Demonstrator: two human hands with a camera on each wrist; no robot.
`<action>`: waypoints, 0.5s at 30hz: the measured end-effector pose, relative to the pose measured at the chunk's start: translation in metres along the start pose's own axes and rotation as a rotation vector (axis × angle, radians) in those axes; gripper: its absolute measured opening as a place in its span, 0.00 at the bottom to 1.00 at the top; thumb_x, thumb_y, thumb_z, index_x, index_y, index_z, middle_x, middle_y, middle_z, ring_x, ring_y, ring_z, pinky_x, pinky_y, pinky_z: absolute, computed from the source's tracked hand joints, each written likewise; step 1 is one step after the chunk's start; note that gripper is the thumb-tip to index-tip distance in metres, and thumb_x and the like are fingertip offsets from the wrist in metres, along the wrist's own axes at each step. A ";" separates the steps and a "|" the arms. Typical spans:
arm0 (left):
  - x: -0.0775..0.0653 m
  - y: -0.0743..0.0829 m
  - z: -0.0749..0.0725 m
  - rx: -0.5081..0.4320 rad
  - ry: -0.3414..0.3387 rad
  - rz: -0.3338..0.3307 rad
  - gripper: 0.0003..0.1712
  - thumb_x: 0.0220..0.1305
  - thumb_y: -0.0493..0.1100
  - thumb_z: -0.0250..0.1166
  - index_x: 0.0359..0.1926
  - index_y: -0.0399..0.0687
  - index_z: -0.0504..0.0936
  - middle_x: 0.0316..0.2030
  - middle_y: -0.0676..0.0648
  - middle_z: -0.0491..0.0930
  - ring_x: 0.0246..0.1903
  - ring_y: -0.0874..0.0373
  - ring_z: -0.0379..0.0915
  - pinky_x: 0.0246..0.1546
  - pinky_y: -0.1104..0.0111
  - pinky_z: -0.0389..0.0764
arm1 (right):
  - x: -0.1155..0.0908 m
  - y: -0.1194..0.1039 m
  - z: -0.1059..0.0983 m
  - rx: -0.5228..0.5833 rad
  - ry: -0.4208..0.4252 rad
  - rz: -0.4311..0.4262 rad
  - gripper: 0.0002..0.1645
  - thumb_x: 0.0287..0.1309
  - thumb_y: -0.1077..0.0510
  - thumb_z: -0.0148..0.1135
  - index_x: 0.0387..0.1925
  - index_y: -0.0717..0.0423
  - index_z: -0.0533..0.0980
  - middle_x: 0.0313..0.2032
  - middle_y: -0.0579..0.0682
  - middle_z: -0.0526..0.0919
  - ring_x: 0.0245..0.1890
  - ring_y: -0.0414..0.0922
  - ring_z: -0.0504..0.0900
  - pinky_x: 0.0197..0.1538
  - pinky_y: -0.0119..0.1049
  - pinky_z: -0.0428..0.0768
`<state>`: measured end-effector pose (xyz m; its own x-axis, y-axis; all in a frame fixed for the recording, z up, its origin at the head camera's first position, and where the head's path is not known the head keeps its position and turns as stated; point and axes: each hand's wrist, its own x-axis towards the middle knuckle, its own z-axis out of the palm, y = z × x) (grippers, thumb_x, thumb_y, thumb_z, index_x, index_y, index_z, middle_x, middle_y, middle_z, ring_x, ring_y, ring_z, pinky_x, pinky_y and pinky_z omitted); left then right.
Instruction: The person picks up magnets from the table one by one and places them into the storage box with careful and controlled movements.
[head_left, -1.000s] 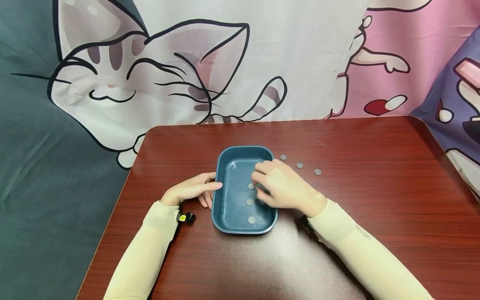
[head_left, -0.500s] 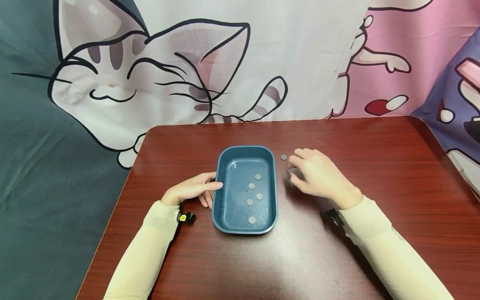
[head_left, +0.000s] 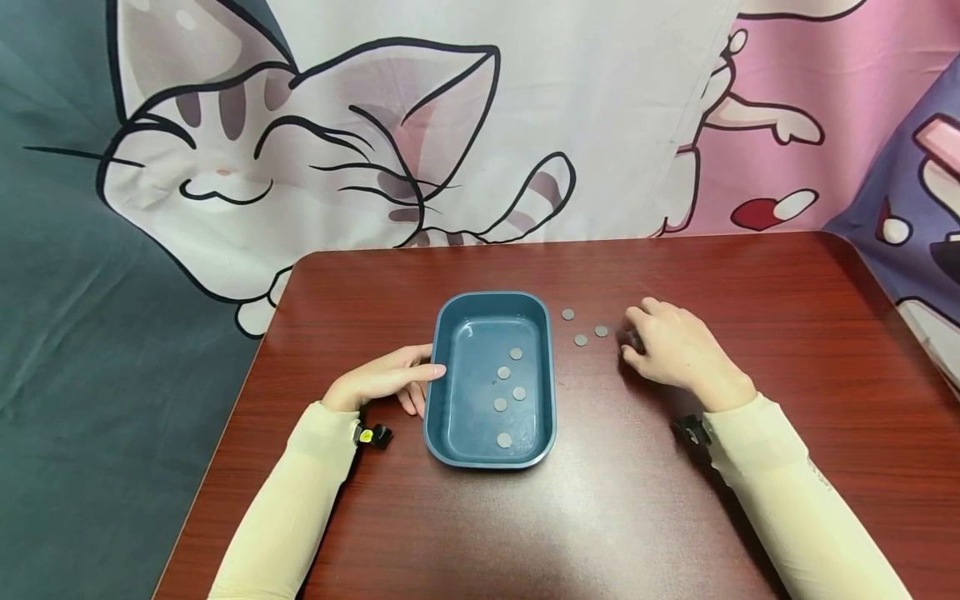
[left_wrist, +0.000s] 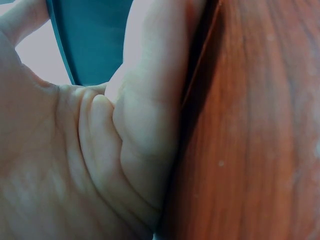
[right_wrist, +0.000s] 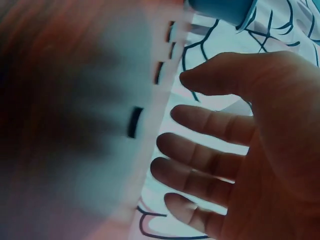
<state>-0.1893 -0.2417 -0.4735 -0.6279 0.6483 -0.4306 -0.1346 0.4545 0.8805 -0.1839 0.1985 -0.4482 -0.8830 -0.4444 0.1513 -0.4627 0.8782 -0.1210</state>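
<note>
A blue rectangular tray (head_left: 489,329) stands on the table with several small grey coins (head_left: 519,393) on its floor. My left hand (head_left: 378,379) grips the tray's left side, thumb over the rim and fingers against the outer wall. In the left wrist view, the tray wall (left_wrist: 92,45) shows between thumb and fingers. My right hand (head_left: 678,350) hovers right of the tray, fingers loosely bent, nothing between them. The right wrist view has a coin (right_wrist: 135,122) on the table near its fingertips. Three more coins (head_left: 602,331) lie between the tray and that hand.
The brown wood-grain table (head_left: 600,517) reaches back to a printed cloth (head_left: 615,125) hanging behind its far edge. A small black device (head_left: 373,436) is strapped at the left wrist, and another (head_left: 692,431) at the right.
My right hand has left the inside of the tray and moved right over the table, past three loose coins. The left hand and the tray have stayed put.
</note>
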 end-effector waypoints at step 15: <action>0.001 -0.002 -0.001 0.007 -0.007 0.009 0.28 0.71 0.57 0.54 0.67 0.54 0.63 0.27 0.35 0.85 0.25 0.38 0.83 0.28 0.52 0.85 | -0.005 0.006 0.003 -0.032 -0.095 0.061 0.14 0.42 0.58 0.67 0.29 0.61 0.72 0.26 0.56 0.76 0.29 0.60 0.79 0.35 0.57 0.77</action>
<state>-0.1910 -0.2422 -0.4752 -0.6236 0.6567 -0.4240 -0.1239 0.4526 0.8831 -0.1824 0.2052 -0.4521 -0.9135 -0.4035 0.0509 -0.4067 0.9086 -0.0954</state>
